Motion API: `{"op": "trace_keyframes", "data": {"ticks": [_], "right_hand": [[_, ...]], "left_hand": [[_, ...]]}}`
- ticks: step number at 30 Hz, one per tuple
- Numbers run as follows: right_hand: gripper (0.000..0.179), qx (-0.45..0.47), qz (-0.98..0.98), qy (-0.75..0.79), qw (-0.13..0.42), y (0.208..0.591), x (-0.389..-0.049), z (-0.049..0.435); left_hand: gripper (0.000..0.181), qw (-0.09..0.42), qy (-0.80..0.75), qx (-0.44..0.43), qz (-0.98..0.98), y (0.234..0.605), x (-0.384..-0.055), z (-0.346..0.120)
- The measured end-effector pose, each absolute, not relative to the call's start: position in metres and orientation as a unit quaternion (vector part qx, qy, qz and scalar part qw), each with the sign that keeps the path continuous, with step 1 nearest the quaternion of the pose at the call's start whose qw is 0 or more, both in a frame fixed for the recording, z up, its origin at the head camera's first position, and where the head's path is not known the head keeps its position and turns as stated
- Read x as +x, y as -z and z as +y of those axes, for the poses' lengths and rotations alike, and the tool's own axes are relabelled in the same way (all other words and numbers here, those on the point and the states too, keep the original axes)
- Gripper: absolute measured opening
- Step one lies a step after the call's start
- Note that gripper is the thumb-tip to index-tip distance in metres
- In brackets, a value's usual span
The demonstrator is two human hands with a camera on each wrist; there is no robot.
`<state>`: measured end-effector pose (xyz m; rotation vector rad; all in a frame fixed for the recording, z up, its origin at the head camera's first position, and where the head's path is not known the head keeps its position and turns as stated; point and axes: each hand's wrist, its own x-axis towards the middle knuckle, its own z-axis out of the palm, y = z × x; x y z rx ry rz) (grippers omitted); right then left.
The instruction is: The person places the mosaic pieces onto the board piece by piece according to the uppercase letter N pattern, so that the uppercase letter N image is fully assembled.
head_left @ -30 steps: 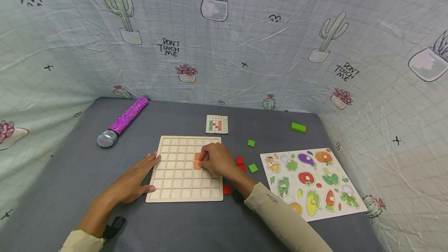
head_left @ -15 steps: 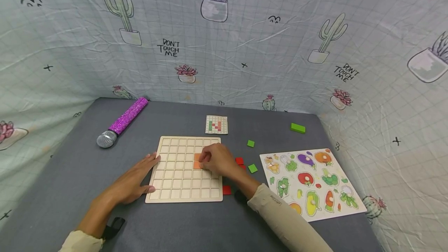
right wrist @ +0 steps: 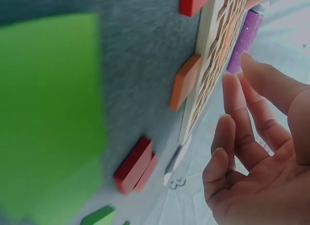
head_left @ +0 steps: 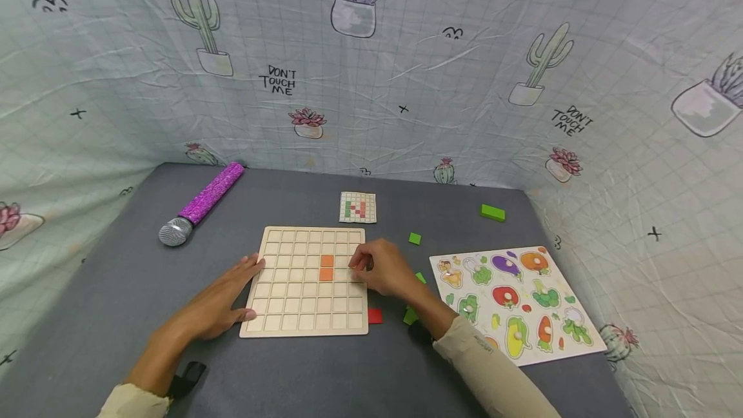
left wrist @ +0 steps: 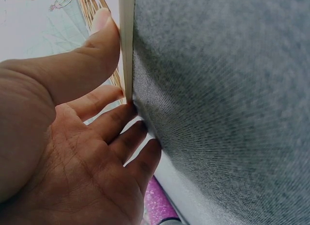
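Observation:
A pale wooden grid board (head_left: 290, 305) lies on the dark table with two orange square tiles (head_left: 327, 274) set one above the other in its cells. My left hand (head_left: 217, 295) rests at the board's left edge, thumb and index finger touching it, fingers loosely extended; in the left wrist view the thumb (left wrist: 82, 65) lies along the rim. My right hand (head_left: 380, 266) hovers at the board's right edge, fingers bent and holding nothing, thumb tip near the index tip in the right wrist view. There, another orange tile (right wrist: 185, 83) lies against the board's side, hidden in the head view.
Green tiles (head_left: 415, 238) and red tiles (head_left: 375, 316) lie right of the board. A pattern card (head_left: 358, 208) is behind it. At the back left is a purple microphone (head_left: 203, 202). A vegetable puzzle board (head_left: 511, 315) and a green block (head_left: 493, 213) are at right.
My right hand has let go of the lower orange tile, left in its cell, and moved right to the board's edge. My left hand stays put.

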<state>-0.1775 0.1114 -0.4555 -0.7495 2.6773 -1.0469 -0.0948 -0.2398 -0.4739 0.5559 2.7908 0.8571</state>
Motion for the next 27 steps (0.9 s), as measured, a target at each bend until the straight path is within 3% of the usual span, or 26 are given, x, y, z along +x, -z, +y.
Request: {"op": "trace_keyframes", "data": {"ticks": [12,27], "right_hand": [[0.017,-0.219,0.912,0.337,0.084,0.462,-0.170,0.138],[0.018,-0.188,0.944,0.261,0.070,0.464,-0.163,0.137]], "left_hand": [[0.089,0.077,-0.292,0.189,0.934,0.475,-0.092,-0.242],[0.090,0.081,-0.287,0.187,0.936,0.474,-0.094,-0.240]]}}
